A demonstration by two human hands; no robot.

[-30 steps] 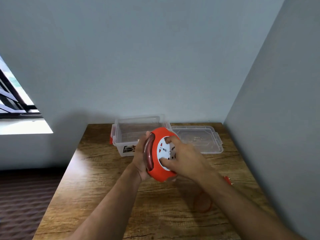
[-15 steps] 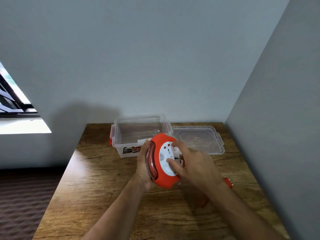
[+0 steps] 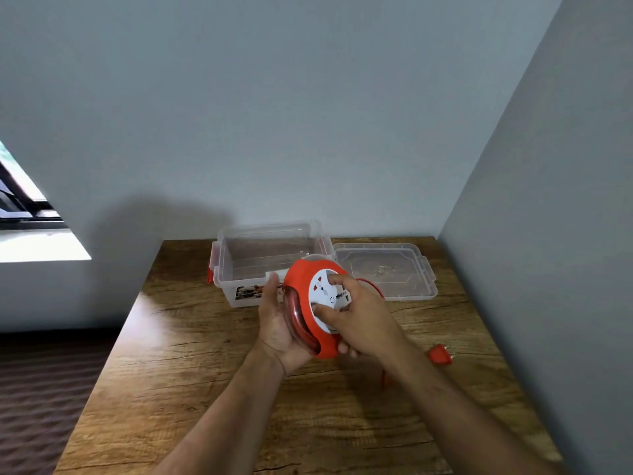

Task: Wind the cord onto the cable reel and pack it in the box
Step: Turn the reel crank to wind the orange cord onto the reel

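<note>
- A wooden table (image 3: 191, 365) with a dark, knotty grain fills the corner, its far edge against the back wall and its right side along the side wall.
- A clear plastic box (image 3: 239, 265) with red side latches stands open at the far edge, left of middle, a printed label on its near wall.
- Its clear lid (image 3: 411, 272) lies flat just to the right of the box, nearly touching it.
- A red plug (image 3: 440, 355) rests on the wood near the right side, well apart from the lid.
- A short stretch of red cord (image 3: 384, 378) lies on the wood nearer the middle, mostly hidden behind a forearm.
</note>
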